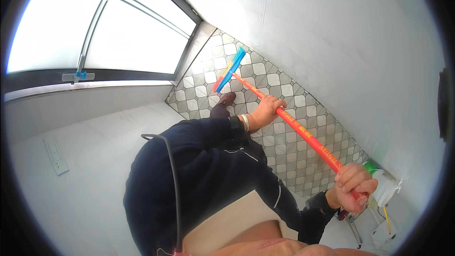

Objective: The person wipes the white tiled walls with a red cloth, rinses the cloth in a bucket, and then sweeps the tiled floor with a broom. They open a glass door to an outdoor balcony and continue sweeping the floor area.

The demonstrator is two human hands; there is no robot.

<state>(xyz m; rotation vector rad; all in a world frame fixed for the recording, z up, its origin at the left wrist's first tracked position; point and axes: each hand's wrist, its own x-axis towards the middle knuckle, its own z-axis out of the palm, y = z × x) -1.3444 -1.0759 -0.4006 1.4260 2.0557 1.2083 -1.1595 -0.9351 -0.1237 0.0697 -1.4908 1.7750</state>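
A broom with a red handle (302, 131) slants across the view in front of me. My left hand (268, 110) is closed around the handle partway down, with a pale band on its wrist. Higher up, my right hand (355, 187) wraps the handle's top end. At the far end is the blue broom head (231, 71), its bristles (227, 69) coloured red, yellow and teal. The head is over the patterned tile floor (261, 69); whether the bristles touch it I cannot tell. My dark shoe (227, 99) is close to the head's near end.
A pale wall (341, 57) borders the floor on the right. At left is a dark-framed window (138, 74) with a latch (79, 76). Wall sockets (55, 156) sit lower left. A white container (385, 188) with a green part is beyond my right hand.
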